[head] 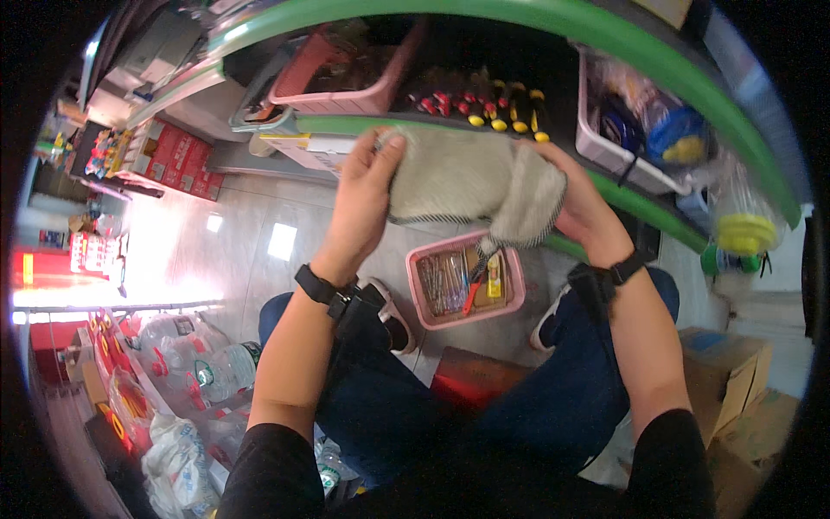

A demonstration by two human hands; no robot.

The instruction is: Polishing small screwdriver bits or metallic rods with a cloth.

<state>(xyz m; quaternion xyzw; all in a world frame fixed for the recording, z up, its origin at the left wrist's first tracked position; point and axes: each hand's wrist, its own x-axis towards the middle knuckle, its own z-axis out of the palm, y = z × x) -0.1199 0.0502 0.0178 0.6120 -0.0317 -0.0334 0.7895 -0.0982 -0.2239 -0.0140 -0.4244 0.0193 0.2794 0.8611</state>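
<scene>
Between my two hands hangs a grey-beige cloth [454, 172] with a dark striped hem, its right end folded over. My left hand [369, 175] pinches the cloth's left edge, thumb on top. On the other side, my right hand [577, 185] holds the folded end, with its fingers partly hidden behind the fabric. Below the cloth, a pink plastic basket [421, 310] stands on the floor between my feet. Inside it lie several long metal bits [441, 282], a tool with a red handle [473, 297] and a small yellow packet [495, 276].
A green-edged shelf [648, 198] runs ahead, bearing a pink basket [334, 100], several yellow-and-black-handled tools [519, 110] and a white basket [626, 159]. Plastic bottles [227, 370] crowd my left side. Cardboard boxes [723, 370] stand at my right. Tiled floor [259, 207] spreads ahead left.
</scene>
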